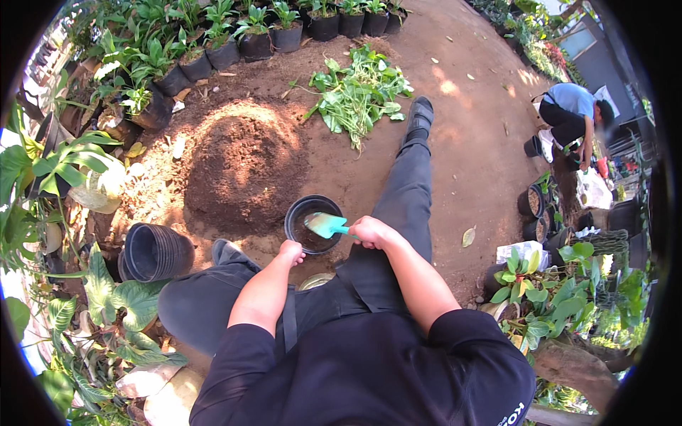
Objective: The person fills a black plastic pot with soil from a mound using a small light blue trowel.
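My right hand [372, 233] is closed around the handle of a turquoise hand trowel [327, 224]. The trowel's blade reaches over a round black plant pot [293, 215], with some brown soil on its tip. Soil shows inside the pot, though the blade hides part of it. At the pot's near left rim, my left hand [290, 252] pinches the edge. Just beyond, to the left, rises a mound of loose brown soil [245, 163].
Nested black pots [158, 252] lie left of my bent leg. Cut leafy green plants [355, 92] are heaped on the ground ahead. Potted plants [288, 32] line the far left edge. Far right, another person [572, 106] bends over near pots and a white sack [593, 188].
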Motion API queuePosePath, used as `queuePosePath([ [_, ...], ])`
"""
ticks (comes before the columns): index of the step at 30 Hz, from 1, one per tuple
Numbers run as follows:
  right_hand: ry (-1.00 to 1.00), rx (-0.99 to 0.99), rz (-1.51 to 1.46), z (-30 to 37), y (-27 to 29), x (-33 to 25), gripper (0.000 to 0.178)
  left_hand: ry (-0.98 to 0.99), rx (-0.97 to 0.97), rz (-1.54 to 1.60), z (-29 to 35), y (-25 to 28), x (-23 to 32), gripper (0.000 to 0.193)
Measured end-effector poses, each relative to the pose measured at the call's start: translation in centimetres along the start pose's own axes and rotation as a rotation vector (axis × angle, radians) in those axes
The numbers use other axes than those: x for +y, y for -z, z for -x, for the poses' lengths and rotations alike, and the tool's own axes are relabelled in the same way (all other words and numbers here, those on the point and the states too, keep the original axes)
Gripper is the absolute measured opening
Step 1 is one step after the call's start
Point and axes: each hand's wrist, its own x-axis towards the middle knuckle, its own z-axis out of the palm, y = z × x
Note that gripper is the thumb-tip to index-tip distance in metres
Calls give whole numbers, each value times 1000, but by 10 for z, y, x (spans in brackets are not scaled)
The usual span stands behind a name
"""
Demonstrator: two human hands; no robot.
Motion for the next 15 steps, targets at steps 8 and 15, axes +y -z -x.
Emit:
queuePosePath([
  [8,-7,-57,-113,-5,9,10,17,4,8,10,-5,-6,2,27],
  [15,-15,-135,-485,-2,22,13,20,13,4,21,-8,-3,2,24],
])
